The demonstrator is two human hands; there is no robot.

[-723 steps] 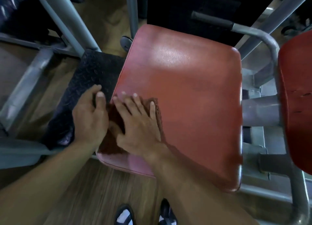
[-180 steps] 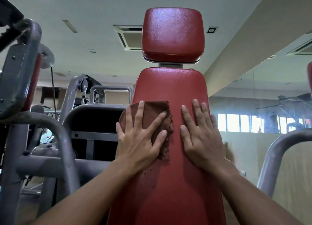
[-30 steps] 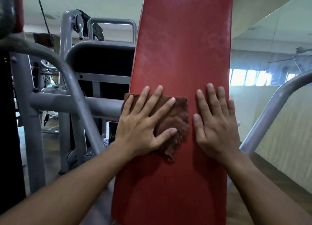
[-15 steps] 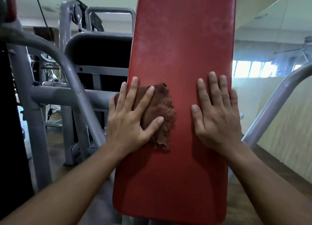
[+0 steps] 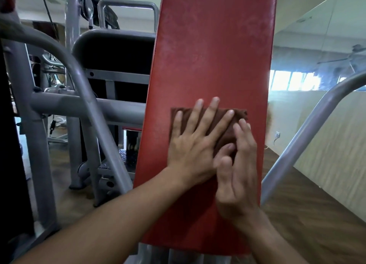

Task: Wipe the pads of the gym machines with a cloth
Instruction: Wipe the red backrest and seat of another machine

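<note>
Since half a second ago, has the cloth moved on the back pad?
Yes. The cloth slid right across the red pad, from its left edge to the right half, under the left hand; the right hand now touches it.

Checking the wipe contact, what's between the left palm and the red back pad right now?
In the head view, the brown cloth lies flat between the left hand and the red back pad; the right hand touches the cloth's right edge.
</note>
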